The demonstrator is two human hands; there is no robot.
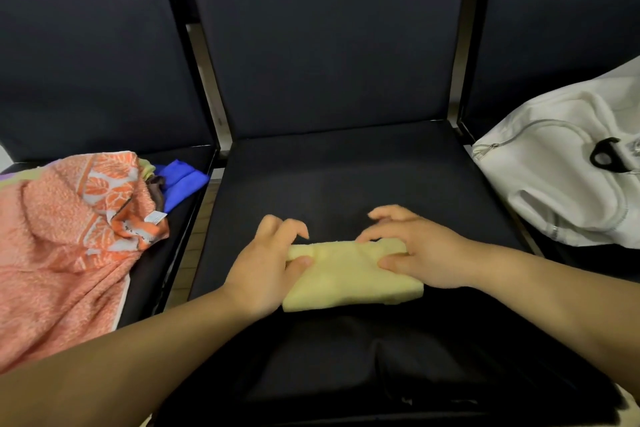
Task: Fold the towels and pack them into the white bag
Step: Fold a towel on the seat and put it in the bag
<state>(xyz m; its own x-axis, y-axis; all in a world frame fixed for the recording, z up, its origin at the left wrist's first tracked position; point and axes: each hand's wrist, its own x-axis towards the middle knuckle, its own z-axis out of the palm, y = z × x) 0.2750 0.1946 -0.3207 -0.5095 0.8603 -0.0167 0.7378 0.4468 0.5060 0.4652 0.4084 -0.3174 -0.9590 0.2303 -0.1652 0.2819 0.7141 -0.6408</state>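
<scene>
Pale yellow folded terry towel (349,277) lies flat on the black padded middle seat (346,177), between and under the fingers of both hands. The left hand (263,267) grips its left end, thumb laid on top and fingers (294,229) curled at the far edge. The right hand (419,250) grips the right end likewise, thumb pressed on the top layer and fingers (388,215) arched narrowly over the far fold. Well left of the left fingers, a crumpled orange patterned towel (69,236) is heaped on the left-hand chair (86,45), with a bright blue cloth (180,184) just behind it. Well right of the right fingers, the white zippered fabric bag (554,177) rests on the right-hand chair (554,28), apart from the yellow towel.
</scene>
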